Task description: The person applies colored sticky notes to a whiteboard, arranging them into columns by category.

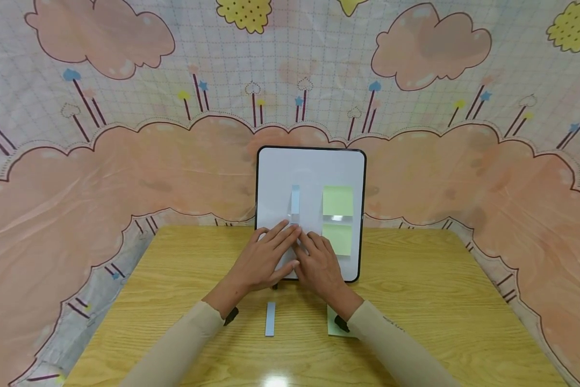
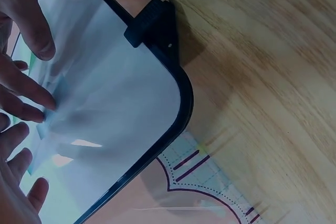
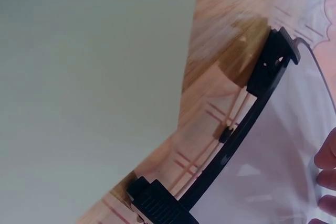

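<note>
A small whiteboard [image 1: 276, 177] with a black frame leans upright on the table. My left hand [image 1: 265, 260] and right hand [image 1: 319, 263] meet at its lower middle, fingertips pressing on its face. In the left wrist view, a pale blue paper strip [image 2: 43, 131] lies on the board under the fingertips; the hands hide most of it in the head view. Above them another light blue strip [image 1: 295, 199] sticks to the board. Two pale green sticky notes [image 1: 338, 200] sit one above the other on the board's right side, the lower one beside my right hand.
On the wooden table [image 1: 198, 269] lie a loose blue strip [image 1: 270, 319] and a pale green note pad [image 1: 335, 327], partly under my right wrist. Black clip feet [image 2: 155, 27] hold the board's bottom edge. A printed cloth [image 1: 198, 172] hangs behind and beside the table.
</note>
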### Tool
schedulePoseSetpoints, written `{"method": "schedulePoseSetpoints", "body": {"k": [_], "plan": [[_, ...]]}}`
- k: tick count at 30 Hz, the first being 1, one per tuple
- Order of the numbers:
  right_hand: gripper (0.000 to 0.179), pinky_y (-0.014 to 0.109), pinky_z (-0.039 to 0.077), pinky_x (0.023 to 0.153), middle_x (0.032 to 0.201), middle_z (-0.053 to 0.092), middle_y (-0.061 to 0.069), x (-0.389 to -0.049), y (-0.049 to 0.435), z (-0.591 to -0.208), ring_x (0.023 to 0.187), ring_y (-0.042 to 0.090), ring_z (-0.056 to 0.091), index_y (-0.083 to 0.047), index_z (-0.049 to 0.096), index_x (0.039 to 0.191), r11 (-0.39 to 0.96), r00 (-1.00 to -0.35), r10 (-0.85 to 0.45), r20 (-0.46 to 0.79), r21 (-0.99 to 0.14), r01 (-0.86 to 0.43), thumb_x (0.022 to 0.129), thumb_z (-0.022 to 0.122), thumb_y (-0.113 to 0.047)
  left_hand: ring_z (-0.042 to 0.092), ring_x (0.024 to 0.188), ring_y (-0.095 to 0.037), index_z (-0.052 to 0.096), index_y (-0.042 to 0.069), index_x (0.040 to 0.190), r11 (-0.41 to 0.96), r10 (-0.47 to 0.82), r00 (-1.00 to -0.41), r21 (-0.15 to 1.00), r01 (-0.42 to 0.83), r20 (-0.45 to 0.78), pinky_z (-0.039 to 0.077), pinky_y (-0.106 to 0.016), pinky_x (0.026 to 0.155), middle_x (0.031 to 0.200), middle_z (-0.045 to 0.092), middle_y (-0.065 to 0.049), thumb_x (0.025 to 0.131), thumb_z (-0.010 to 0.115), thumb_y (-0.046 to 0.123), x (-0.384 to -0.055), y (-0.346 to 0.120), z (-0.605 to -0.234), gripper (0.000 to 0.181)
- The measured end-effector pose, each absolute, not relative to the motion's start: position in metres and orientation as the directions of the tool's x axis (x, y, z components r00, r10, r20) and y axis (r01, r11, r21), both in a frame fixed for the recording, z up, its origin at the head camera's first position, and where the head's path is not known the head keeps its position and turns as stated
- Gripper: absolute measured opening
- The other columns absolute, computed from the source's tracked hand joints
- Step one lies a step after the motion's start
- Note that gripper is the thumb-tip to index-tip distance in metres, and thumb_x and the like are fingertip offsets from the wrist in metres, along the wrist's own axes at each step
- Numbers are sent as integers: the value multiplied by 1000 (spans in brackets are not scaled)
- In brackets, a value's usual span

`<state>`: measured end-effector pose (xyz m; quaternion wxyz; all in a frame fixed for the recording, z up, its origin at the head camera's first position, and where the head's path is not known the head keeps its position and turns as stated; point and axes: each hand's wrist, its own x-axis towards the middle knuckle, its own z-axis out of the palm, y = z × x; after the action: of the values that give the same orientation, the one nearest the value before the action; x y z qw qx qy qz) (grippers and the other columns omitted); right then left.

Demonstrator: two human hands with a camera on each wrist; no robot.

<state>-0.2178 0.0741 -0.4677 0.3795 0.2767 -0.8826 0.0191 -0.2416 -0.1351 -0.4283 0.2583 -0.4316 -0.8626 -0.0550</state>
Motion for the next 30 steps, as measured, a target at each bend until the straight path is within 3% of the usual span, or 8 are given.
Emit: {"method": "schedulePoseSetpoints", "body": {"k": [10,19,30], "plan": [[47,47,47,104,146,62,11,-217,75,-467,123,30,57,-8,73,136,842,-538,-478,694,189,-505,92,78,-22,27,161,-21,32,18,169,627,719,-522,-104,772,459,39,-53,115,170,38,1,111,20,65,-247,-131,-428,76],[46,47,46,106,151,59,11,-218,76,-469,126,30,56,-8,72,138,847,-567,-471,676,168,-504,94,74,-20,27,161,-22,31,18,169,631,717,-533,-92,771,449,39,-54,115,170,37,1,111,22,65,-251,-129,-429,75],[45,46,48,103,147,61,10,-219,77,-471,122,29,57,-9,75,134,843,-539,-470,698,175,-508,90,77,-18,27,161,-22,28,20,170,644,717,-555,-98,759,422,37,-54,117,171,35,3,110,13,67,-252,-129,-431,78]]}}
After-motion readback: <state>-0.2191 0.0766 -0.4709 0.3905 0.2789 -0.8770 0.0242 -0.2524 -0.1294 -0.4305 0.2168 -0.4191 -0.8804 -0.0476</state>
